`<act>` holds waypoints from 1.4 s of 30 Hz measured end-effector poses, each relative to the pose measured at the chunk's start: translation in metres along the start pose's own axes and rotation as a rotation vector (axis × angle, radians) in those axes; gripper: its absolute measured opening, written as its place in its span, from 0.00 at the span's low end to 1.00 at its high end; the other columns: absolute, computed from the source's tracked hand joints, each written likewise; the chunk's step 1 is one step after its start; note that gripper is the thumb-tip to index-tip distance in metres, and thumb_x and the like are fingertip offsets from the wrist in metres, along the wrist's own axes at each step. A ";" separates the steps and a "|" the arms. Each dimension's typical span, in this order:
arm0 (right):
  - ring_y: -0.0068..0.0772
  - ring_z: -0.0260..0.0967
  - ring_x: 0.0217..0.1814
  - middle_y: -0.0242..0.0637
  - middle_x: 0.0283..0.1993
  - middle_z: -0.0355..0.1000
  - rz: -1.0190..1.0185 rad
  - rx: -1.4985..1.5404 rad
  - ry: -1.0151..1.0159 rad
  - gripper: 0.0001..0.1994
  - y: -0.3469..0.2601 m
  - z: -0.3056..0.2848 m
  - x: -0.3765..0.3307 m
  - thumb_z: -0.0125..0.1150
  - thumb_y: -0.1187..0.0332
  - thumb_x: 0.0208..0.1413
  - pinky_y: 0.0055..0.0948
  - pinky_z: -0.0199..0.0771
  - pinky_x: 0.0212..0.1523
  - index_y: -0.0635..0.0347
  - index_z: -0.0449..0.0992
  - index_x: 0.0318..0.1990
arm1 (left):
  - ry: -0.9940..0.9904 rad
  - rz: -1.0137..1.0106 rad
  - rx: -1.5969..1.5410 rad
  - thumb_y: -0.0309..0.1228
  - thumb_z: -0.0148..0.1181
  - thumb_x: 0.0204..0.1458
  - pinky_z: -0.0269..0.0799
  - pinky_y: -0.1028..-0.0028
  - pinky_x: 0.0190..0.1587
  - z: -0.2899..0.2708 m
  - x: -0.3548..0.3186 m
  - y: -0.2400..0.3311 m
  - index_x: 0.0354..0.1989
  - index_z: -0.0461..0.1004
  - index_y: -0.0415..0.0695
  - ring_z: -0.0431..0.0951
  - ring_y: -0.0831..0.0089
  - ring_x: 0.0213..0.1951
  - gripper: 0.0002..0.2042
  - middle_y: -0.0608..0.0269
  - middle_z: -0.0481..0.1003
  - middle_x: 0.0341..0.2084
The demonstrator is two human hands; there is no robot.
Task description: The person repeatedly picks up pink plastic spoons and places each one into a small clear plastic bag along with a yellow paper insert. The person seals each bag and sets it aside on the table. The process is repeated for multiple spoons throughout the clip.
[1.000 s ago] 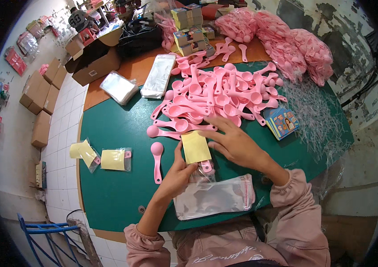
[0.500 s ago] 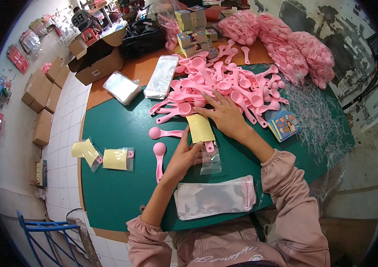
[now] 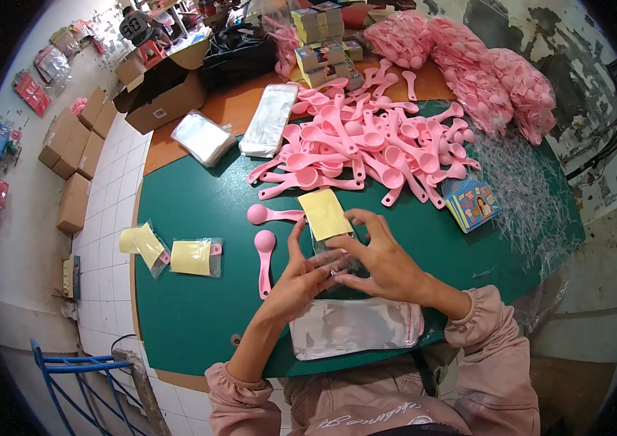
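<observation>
A clear plastic bag point(image 3: 329, 254) with a yellow card point(image 3: 325, 216) at its far end lies in front of me on the green table. A pink measuring spoon's handle shows faintly in it, mostly hidden by my fingers. My left hand point(image 3: 304, 277) grips the bag's near end from the left, thumb and fingers at the clear plastic. From the right, my right hand point(image 3: 385, 263) curls over the same bag, its fingers bent at the card's near edge and the plastic. Two loose pink measuring spoons point(image 3: 265, 261) lie left of the bag.
Beyond my hands spreads a heap of pink spoons point(image 3: 367, 138). Empty clear bags point(image 3: 356, 330) lie stacked nearest me. Two packed bags point(image 3: 196, 258) rest at left. Small printed cards point(image 3: 472, 206) and clear plastic shreds point(image 3: 523, 196) are at right. Bagged spoons point(image 3: 461, 65) stand behind.
My right hand has come back from the spoon heap toward me and now meets my left hand at the bag. The spoon handle at the bag is now mostly covered.
</observation>
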State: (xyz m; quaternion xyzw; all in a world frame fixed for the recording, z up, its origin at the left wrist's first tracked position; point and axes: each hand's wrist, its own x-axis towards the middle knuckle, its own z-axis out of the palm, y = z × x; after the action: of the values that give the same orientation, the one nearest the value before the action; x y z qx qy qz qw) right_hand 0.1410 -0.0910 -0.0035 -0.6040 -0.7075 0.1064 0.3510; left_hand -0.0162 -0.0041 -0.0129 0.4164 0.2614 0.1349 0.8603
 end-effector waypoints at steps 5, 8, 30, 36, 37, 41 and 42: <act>0.34 0.65 0.44 0.41 0.48 0.56 0.432 0.759 -0.150 0.24 0.030 0.004 -0.002 0.68 0.66 0.39 0.27 0.72 0.41 0.56 0.71 0.48 | -0.078 0.006 0.061 0.20 0.40 0.55 0.70 0.68 0.48 0.000 -0.002 -0.001 0.62 0.24 0.61 0.70 0.62 0.49 0.36 0.44 0.62 0.52; 0.24 0.64 0.44 0.38 0.50 0.55 0.423 0.416 0.035 0.21 0.023 0.000 -0.003 0.68 0.70 0.40 0.21 0.71 0.39 0.57 0.72 0.46 | -0.037 -0.026 0.021 0.22 0.40 0.56 0.71 0.68 0.47 0.002 -0.002 0.005 0.62 0.23 0.58 0.73 0.63 0.46 0.35 0.43 0.64 0.49; 0.40 0.59 0.41 0.39 0.37 0.62 -0.063 0.023 -0.105 0.11 0.009 0.008 -0.009 0.63 0.70 0.40 0.34 0.58 0.40 0.57 0.69 0.33 | -0.028 0.000 0.370 0.24 0.40 0.57 0.74 0.72 0.41 -0.005 -0.004 0.000 0.62 0.44 0.49 0.75 0.70 0.38 0.24 0.53 0.73 0.33; 0.38 0.60 0.40 0.38 0.35 0.61 -0.083 -0.046 -0.121 0.11 0.003 0.009 -0.009 0.62 0.70 0.39 0.34 0.57 0.39 0.58 0.67 0.30 | -0.012 0.061 0.482 0.26 0.40 0.58 0.73 0.73 0.41 -0.006 -0.003 -0.005 0.63 0.44 0.50 0.75 0.71 0.36 0.24 0.54 0.73 0.31; 0.37 0.60 0.40 0.37 0.34 0.61 -0.085 -0.058 -0.141 0.11 0.003 0.009 -0.009 0.62 0.70 0.39 0.34 0.56 0.38 0.58 0.67 0.29 | 0.004 0.077 0.570 0.27 0.40 0.58 0.73 0.73 0.40 -0.005 -0.003 -0.005 0.63 0.45 0.49 0.75 0.73 0.35 0.24 0.55 0.73 0.30; 0.37 0.60 0.39 0.37 0.33 0.61 -0.111 -0.078 -0.148 0.10 -0.001 0.009 -0.011 0.62 0.70 0.39 0.33 0.55 0.37 0.58 0.66 0.28 | 0.026 0.050 0.541 0.26 0.42 0.57 0.73 0.75 0.38 -0.010 0.004 -0.008 0.62 0.47 0.48 0.75 0.74 0.33 0.23 0.56 0.74 0.28; 0.37 0.60 0.39 0.37 0.33 0.60 -0.105 -0.054 -0.139 0.10 -0.003 0.007 -0.012 0.61 0.70 0.40 0.33 0.55 0.37 0.58 0.66 0.28 | 0.003 0.081 0.591 0.26 0.43 0.57 0.73 0.75 0.37 -0.013 0.007 -0.009 0.61 0.49 0.48 0.75 0.75 0.32 0.23 0.57 0.74 0.28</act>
State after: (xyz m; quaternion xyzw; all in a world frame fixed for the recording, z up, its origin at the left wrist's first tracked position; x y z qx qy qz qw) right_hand 0.1343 -0.1011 -0.0115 -0.5665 -0.7635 0.1102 0.2899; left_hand -0.0175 0.0017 -0.0295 0.6590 0.2735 0.0878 0.6952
